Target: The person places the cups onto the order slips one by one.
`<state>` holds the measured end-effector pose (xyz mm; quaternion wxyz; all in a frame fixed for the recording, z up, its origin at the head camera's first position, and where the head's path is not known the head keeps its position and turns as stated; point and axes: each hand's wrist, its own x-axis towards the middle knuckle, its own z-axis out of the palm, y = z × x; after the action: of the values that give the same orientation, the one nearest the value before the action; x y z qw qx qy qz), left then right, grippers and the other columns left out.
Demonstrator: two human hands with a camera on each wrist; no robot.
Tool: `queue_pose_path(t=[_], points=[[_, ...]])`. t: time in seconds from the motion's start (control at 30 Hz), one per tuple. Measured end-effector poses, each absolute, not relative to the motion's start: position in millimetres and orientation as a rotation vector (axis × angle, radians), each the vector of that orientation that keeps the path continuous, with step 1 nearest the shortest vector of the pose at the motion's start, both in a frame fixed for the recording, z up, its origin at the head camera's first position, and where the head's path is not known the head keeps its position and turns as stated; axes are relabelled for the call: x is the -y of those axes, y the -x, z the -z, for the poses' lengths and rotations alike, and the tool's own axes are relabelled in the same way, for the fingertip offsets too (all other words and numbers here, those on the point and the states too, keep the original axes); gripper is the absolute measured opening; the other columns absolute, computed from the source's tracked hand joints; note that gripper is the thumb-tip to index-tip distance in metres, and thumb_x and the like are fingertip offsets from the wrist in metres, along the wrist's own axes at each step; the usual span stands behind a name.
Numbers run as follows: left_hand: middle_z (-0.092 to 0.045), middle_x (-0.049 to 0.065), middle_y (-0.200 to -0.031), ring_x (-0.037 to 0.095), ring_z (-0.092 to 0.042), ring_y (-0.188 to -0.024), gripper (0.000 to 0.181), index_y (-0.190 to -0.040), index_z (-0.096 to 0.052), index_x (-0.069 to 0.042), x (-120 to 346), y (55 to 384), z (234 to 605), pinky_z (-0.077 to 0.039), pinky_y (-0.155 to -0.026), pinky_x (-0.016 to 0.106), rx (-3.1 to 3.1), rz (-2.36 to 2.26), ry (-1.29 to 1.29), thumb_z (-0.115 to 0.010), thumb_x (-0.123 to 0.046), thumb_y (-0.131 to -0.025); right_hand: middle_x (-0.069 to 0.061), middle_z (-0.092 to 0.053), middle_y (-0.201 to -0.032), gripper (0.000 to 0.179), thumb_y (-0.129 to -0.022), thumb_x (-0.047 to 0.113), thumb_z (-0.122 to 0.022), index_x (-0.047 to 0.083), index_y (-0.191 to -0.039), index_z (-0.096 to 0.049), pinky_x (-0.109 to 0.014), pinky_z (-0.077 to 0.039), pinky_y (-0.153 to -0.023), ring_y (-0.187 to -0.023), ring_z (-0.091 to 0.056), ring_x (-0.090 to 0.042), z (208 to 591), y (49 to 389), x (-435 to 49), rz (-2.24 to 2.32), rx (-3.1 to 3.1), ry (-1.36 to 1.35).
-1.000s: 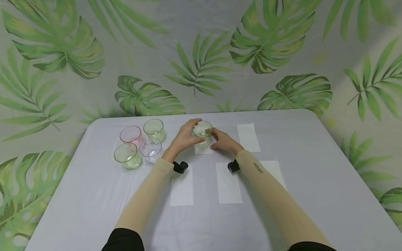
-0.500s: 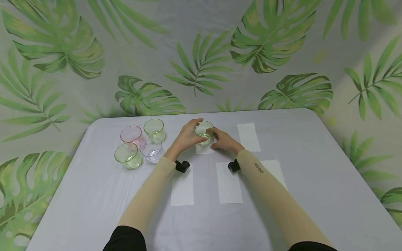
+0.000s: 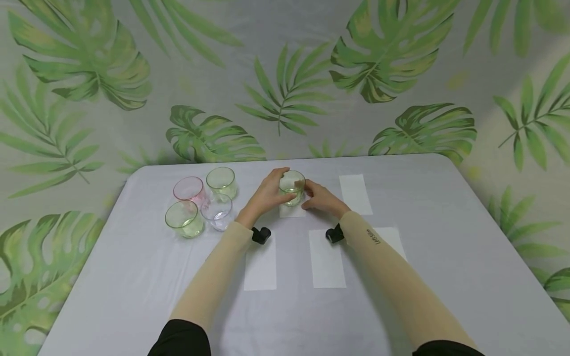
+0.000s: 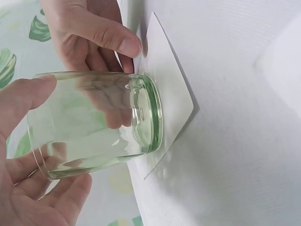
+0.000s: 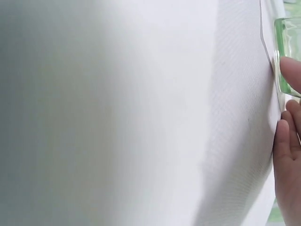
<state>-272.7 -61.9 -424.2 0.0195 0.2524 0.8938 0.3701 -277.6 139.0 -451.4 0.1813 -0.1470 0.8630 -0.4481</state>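
Observation:
My left hand (image 3: 268,192) holds a green-tinted drinking glass (image 3: 291,188) near its rim, thumb on one side and fingers on the other. In the left wrist view the glass (image 4: 94,125) stands upright over a white paper sheet (image 4: 167,89), its thick base close on the paper. My right hand (image 3: 322,198) is at the glass's right side with thumb and fingers spread. Its thumb (image 4: 108,35) reaches down near the base, and its fingers show through the glass. In the right wrist view the right hand (image 5: 289,155) and glass (image 5: 289,42) appear only at the right edge.
Several more glasses stand together on the left: a pink one (image 3: 188,188), a clear one (image 3: 216,212) and two green ones (image 3: 184,220). Further white sheets lie on the table, one behind right (image 3: 355,194), others nearer (image 3: 260,264). A leaf-patterned cloth (image 3: 285,89) hangs behind the table.
The whole head view shifts slightly to the right. Both hands stay around the glass, which hardly moves against the sheet; the right hand sits marginally further from it.

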Motion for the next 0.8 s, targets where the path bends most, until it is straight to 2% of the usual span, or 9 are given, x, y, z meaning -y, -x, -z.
queue_pose_path(t=[0.2, 0.33, 0.6, 0.8], points=[[-0.036, 0.020, -0.145, 0.032, -0.036, -0.132, 0.076, -0.145, -0.031, 0.004, 62, 270, 423, -0.033, -0.110, 0.038, -2.779, -1.133, -0.816, -0.073, -0.020, -0.086, -0.019, -0.038, -0.146, 0.069, -0.081, -0.005, -0.066, 0.004, -0.144, -0.038, -0.043, -0.031, -0.111, -0.132, -0.037, -0.035, 452, 279, -140, 1.365, -2.396, 0.364], [-0.032, 0.019, -0.148, 0.031, -0.031, -0.136, 0.079, -0.146, -0.028, 0.002, 62, 270, 421, -0.029, -0.112, 0.038, -2.770, -1.133, -0.834, -0.073, -0.022, -0.087, -0.025, -0.040, -0.143, 0.067, -0.082, -0.009, -0.063, -0.004, -0.143, -0.035, -0.044, -0.033, -0.110, -0.130, -0.039, -0.038, 440, 273, -139, 1.433, -2.358, 0.371], [-0.033, 0.014, -0.149, 0.028, -0.031, -0.137, 0.082, -0.148, -0.029, -0.003, 72, 263, 414, -0.028, -0.112, 0.039, -2.763, -1.197, -0.795, -0.075, -0.027, -0.085, -0.022, -0.042, -0.142, 0.064, -0.083, -0.011, -0.061, -0.004, -0.142, -0.038, -0.043, -0.033, -0.110, -0.130, -0.040, -0.036, 444, 278, -150, 1.547, -2.330, 0.409], [-0.036, 0.011, -0.148, 0.027, -0.036, -0.134, 0.080, -0.148, -0.031, -0.007, 87, 252, 406, -0.033, -0.109, 0.045, -2.751, -1.279, -0.796, -0.075, -0.029, -0.084, -0.021, -0.042, -0.143, 0.060, -0.086, -0.012, -0.059, -0.004, -0.141, -0.039, -0.046, -0.033, -0.109, -0.130, -0.040, -0.035, 444, 279, -164, 1.608, -2.323, 0.466]])
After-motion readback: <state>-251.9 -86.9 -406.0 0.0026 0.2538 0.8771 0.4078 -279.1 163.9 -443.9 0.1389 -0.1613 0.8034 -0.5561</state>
